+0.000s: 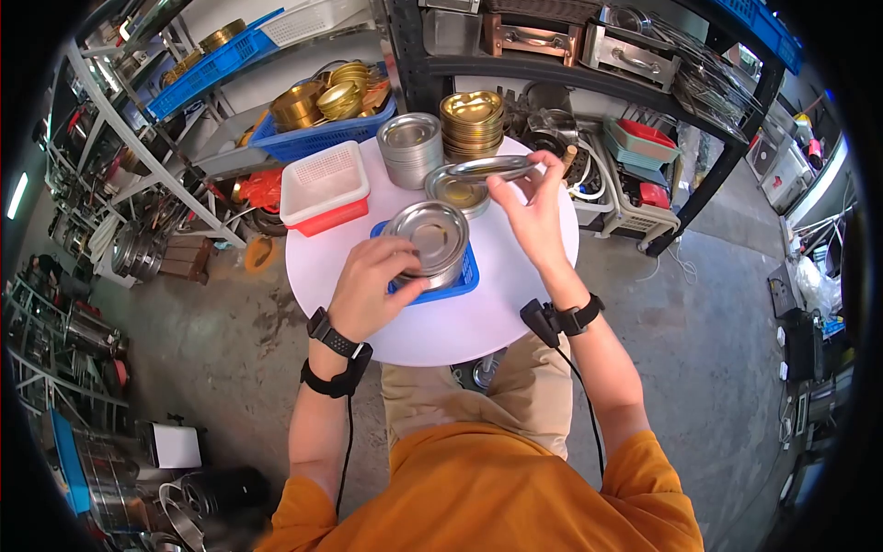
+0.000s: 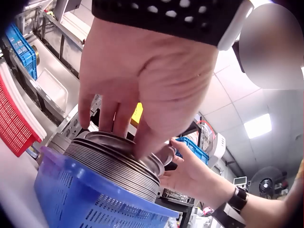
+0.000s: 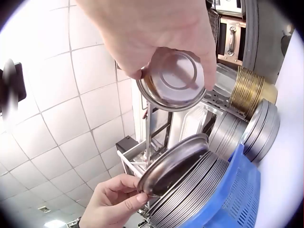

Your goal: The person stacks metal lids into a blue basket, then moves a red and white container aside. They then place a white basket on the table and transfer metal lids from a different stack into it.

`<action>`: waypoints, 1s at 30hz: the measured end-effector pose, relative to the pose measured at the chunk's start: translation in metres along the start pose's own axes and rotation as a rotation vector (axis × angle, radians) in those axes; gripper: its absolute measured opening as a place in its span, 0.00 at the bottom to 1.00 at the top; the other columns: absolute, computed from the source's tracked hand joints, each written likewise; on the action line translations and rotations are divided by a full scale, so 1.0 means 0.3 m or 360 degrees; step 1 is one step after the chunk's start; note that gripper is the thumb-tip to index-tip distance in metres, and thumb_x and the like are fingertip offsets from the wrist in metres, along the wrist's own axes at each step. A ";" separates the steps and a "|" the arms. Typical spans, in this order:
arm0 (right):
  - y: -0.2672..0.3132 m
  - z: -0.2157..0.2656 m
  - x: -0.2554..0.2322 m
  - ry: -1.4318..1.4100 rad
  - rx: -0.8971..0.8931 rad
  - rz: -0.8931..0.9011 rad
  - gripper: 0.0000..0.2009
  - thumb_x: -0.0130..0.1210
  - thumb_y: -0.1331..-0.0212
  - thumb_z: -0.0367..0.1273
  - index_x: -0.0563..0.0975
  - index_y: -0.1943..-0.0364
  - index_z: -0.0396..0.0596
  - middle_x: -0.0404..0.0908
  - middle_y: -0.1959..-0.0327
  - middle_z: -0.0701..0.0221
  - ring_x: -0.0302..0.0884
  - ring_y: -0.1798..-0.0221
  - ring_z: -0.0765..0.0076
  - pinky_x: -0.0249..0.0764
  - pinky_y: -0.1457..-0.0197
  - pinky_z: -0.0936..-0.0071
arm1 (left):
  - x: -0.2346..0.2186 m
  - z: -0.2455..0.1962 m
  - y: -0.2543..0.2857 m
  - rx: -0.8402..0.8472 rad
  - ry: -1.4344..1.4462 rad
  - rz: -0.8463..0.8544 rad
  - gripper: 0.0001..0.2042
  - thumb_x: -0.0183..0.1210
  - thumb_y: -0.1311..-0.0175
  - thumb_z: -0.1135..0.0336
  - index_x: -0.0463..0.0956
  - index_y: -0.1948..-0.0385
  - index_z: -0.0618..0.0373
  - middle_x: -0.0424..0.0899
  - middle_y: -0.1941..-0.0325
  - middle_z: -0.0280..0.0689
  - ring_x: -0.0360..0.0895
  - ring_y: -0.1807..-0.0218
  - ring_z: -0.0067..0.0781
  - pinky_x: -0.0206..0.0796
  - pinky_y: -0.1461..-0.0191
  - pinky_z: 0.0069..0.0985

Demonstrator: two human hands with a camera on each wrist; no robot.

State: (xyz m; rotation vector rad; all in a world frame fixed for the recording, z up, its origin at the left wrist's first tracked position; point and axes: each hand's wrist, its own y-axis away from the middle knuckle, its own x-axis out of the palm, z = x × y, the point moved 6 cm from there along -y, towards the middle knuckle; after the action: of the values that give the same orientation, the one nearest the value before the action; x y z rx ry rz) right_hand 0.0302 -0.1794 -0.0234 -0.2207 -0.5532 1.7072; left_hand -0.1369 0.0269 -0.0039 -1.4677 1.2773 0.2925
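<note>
Round shallow steel dishes stand stacked in a blue perforated basket (image 1: 471, 269) on the table. The top dish (image 3: 176, 159) sits tilted, its near edge raised off the stack (image 2: 114, 164). My left hand (image 1: 368, 281) pinches that edge between thumb and fingers. My right hand (image 1: 535, 216) holds another steel dish (image 3: 176, 78) by its rim, thumb on one side and fingers on the other. This dish is tilted above a low stack of steel dishes (image 1: 457, 195) just behind the basket.
Behind stand a taller silver stack (image 1: 409, 147) and a stack of gold heart-shaped dishes (image 1: 472, 120). A white basket nested in a red one (image 1: 324, 189) occupies the left of the round white table (image 1: 395, 340). Loaded shelves (image 1: 543, 69) rise beyond it.
</note>
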 end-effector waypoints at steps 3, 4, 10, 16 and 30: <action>0.054 0.002 0.046 0.0021 -0.0028 0.0105 0.34 0.79 0.41 0.40 0.62 0.45 0.46 0.78 0.46 0.57 0.80 0.39 0.60 0.83 0.42 0.60 | 0.023 0.017 0.027 -0.0116 -0.0038 0.0064 0.12 0.75 0.40 0.63 0.87 0.60 0.59 0.83 0.36 0.46 0.79 0.35 0.55 0.70 0.30 0.44; 0.062 -0.009 0.045 0.0020 -0.0024 0.0106 0.34 0.79 0.41 0.40 0.62 0.45 0.46 0.78 0.46 0.57 0.80 0.39 0.60 0.83 0.42 0.60 | 0.026 0.021 0.036 -0.0120 -0.0039 0.0065 0.12 0.75 0.40 0.63 0.87 0.60 0.59 0.83 0.36 0.46 0.79 0.35 0.55 0.70 0.30 0.44; 0.119 -0.006 0.120 0.0798 -0.0192 0.0566 0.33 0.84 0.52 0.45 0.69 0.55 0.47 0.78 0.57 0.62 0.78 0.53 0.58 0.77 0.48 0.59 | 0.001 0.048 0.055 -0.0251 -0.0139 -0.0119 0.12 0.72 0.34 0.61 0.86 0.59 0.59 0.77 0.29 0.57 0.77 0.30 0.60 0.67 0.26 0.45; 0.181 -0.042 0.162 0.0880 -0.0310 0.1110 0.41 0.83 0.53 0.51 0.72 0.41 0.45 0.60 0.20 0.36 0.56 0.15 0.31 0.61 0.16 0.49 | -0.011 0.132 0.091 -0.0674 0.0207 -0.0348 0.22 0.62 0.24 0.62 0.74 0.35 0.66 0.75 0.28 0.60 0.75 0.28 0.61 0.67 0.25 0.43; 0.139 -0.078 0.131 0.0631 0.0042 0.0946 0.24 0.51 0.17 0.43 0.71 0.29 0.41 0.84 0.35 0.49 0.83 0.31 0.46 0.78 0.30 0.56 | 0.064 0.121 0.098 -0.0521 0.0063 0.0046 0.27 0.77 0.38 0.53 0.86 0.41 0.59 0.71 0.23 0.59 0.75 0.26 0.59 0.68 0.24 0.42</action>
State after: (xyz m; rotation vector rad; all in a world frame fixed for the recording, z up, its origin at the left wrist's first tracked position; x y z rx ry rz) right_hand -0.0045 -0.1410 -0.0574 -0.7445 -0.1705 2.1626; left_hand -0.1372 0.0523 -0.0475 -1.7379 1.3281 0.5127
